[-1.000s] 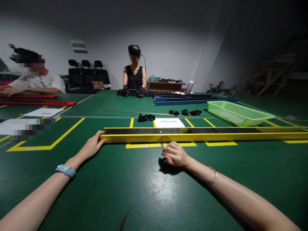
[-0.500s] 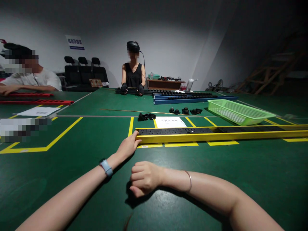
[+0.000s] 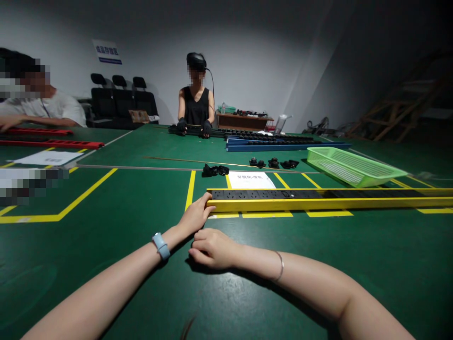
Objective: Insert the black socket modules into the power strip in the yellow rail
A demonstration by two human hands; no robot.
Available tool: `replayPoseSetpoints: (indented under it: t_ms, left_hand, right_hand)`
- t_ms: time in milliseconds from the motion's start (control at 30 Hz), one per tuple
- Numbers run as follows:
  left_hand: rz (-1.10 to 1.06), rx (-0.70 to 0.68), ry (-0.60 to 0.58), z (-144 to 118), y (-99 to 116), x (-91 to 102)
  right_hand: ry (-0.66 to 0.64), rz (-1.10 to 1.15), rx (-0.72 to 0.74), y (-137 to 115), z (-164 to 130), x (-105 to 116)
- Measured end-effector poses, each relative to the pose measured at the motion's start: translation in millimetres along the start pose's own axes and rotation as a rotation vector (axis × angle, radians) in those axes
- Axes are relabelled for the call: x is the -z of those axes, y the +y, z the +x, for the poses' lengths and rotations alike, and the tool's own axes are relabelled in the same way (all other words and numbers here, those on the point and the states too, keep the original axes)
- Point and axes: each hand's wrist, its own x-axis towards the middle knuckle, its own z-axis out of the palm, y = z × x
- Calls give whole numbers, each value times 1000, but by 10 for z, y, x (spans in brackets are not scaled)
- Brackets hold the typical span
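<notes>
So the yellow rail (image 3: 329,204) has slid to the right over the last second. A moment ago its near end sat way over at left-center of the frame, and now it's just right of center, lying flat on the desk (image 3: 123,208) and running off the right edge. My left hand (image 3: 195,216) stayed with that end the whole way. It's open, fingers flat against the end of the rail and thumb curled round the corner, so more pushing than gripping.

My right hand (image 3: 212,247) let go of the rail's front edge and came back toward me. Now it's a loose fist resting on the desk at lower center, right beside my left wrist, holding nothing and off the rail.

My take: the slide is pretty much done, since the last half second only moved the rail a bit, and its end now sits just right of the yellow tape line (image 3: 190,190) in front of the white label (image 3: 250,180).

Other stuff hasn't budged: green basket (image 3: 354,165) at right behind the rail, black clips (image 3: 214,170) past the label. Person across the desk has gloved hands on their own black strip.
</notes>
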Motion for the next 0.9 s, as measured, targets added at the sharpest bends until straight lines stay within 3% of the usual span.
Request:
replayPoseSetpoints:
  t_ms: [267, 467, 567, 667, 767, 900]
  left_hand:
    - [-8, 11, -32, 13, -5, 24]
    - [20, -55, -68, 33, -30, 16]
    - [11, -63, -95, 53, -52, 14]
    - [-15, -60, -122, 76, -60, 34]
    - [-10, -81, -168, 91, -47, 60]
    - [-13, -136, -165, 74, -29, 68]
  right_hand:
    - [8, -9, -3, 25, -48, -23]
    - [38, -31, 25, 20, -52, -63]
    - [138, -57, 73, 35, -76, -36]
    - [336, -152, 88, 130, -120, 86]
    - [477, -239, -10, 321, -162, 243]
    - [477, -237, -209, 591, -191, 350]
